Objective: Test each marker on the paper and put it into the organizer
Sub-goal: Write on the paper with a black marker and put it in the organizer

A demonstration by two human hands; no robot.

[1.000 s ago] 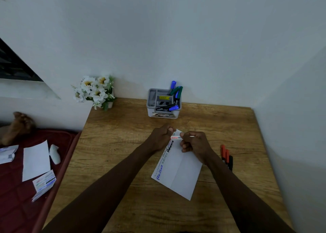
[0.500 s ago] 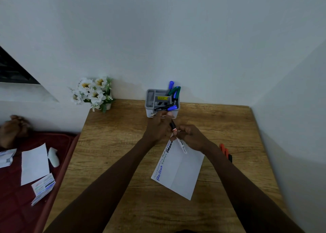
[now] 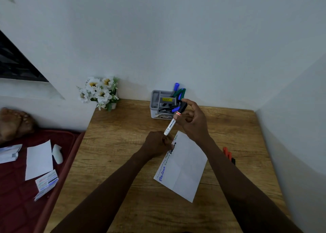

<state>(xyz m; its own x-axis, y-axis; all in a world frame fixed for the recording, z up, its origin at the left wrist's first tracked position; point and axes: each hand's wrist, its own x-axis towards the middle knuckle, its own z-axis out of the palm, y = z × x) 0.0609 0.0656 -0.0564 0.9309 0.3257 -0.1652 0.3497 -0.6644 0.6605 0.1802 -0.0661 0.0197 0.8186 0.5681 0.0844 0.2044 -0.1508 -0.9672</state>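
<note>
**A:** Off at the back-left corner, flowers [image 3: 100, 93], out of play. Mid-desk, left hand [image 3: 157, 145], fingers curled into a fist, knuckles parked on the far corner of the paper [image 3: 185, 169]. Nothing visible inside that fist.

**B:** Hard against the back edge, organizer [image 3: 153, 111], already stocked with blue, green and black ones. Just in front of it, up in the air, marker [image 3: 173, 120], tilted, black cap high, white tail pointing down toward the fist.

**A:** Pinched near the cap by the right hand [image 3: 192, 123], thumb and middle fingers on the barrel, forefinger stretched over the cap. Capped, so tested by the look of it. Black scrawl there on the paper's left margin.

**B:** Drop-off next, probably. Best done by moving toward the back edge, standing the barrel upright over a free compartment, then letting go low, no tossing. Worth steering round those leaning caps on the right side.

**A:** More waiting, too: spare markers [image 3: 228, 156], red and dark, lying near the right edge.
</note>
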